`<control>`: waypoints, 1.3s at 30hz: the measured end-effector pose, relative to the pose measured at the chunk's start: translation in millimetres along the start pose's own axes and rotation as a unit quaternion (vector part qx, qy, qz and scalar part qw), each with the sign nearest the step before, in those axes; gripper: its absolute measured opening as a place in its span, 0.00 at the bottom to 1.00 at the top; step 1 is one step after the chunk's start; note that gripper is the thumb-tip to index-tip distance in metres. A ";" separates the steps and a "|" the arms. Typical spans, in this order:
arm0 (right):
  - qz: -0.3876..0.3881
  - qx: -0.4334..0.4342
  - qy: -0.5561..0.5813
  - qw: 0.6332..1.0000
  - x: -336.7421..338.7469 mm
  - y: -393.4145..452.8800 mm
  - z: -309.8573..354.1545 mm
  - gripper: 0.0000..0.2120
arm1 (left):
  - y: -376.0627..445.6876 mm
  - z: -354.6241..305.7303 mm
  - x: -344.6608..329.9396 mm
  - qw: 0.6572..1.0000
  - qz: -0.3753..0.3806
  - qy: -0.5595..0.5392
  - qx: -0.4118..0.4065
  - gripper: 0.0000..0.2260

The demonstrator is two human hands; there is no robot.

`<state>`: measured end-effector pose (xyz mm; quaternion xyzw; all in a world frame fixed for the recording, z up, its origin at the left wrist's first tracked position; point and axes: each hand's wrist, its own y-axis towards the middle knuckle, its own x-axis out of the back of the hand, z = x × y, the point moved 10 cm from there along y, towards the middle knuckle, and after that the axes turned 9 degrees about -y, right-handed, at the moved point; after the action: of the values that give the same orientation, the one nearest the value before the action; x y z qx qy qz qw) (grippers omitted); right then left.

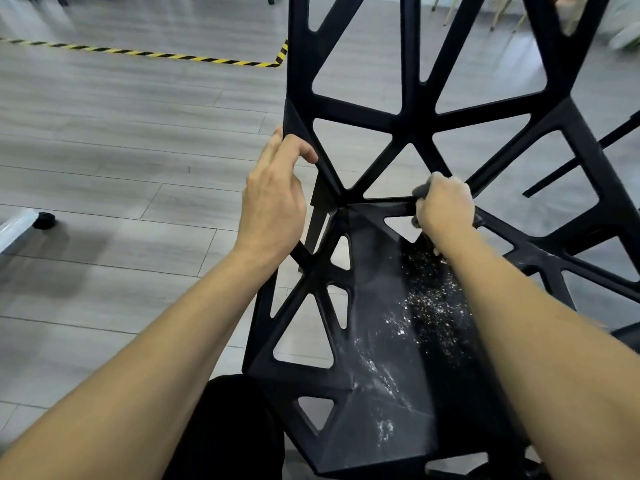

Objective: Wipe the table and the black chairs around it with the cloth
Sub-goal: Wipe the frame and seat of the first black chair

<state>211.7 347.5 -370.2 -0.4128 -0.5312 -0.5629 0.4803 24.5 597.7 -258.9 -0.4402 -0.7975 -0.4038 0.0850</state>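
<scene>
head view | we see the right hand [445,206] clenched on a mostly hidden cloth [420,191] against a chair [412,119] strut running 9-to-3 | left hand [273,206] at 9 o'clock, fingers [304,150] hooked on the frame edge | table out of view, seat speckled.
</scene>
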 end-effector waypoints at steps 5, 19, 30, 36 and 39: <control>0.001 0.137 0.084 0.987 -10.8 -47.4 101.1 0.11 | -1.1 0.6 1.6 1.000 -0.009 0.001 0.000 0.20; 0.075 0.232 0.310 0.919 35.5 -216.5 114.8 0.16 | -2.2 0.5 3.0 1.000 -0.023 -0.003 0.001 0.18; 0.092 0.189 0.355 0.911 49.3 -238.4 113.0 0.14 | 0.0 5.1 2.6 0.999 -0.031 0.004 0.007 0.19; 0.051 0.238 0.304 0.921 58.6 -282.8 127.6 0.17 | 0.6 10.9 0.3 1.000 -0.016 0.005 0.009 0.18; 0.008 0.200 0.230 0.952 49.3 -249.9 113.5 0.18 | 0.9 6.8 -0.8 1.000 -0.012 0.020 -0.002 0.18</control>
<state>-48.0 449.0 -361.8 -0.1718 -0.5045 -0.5212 0.6666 27.1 602.4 -263.3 -0.4230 -0.7998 -0.4150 0.0951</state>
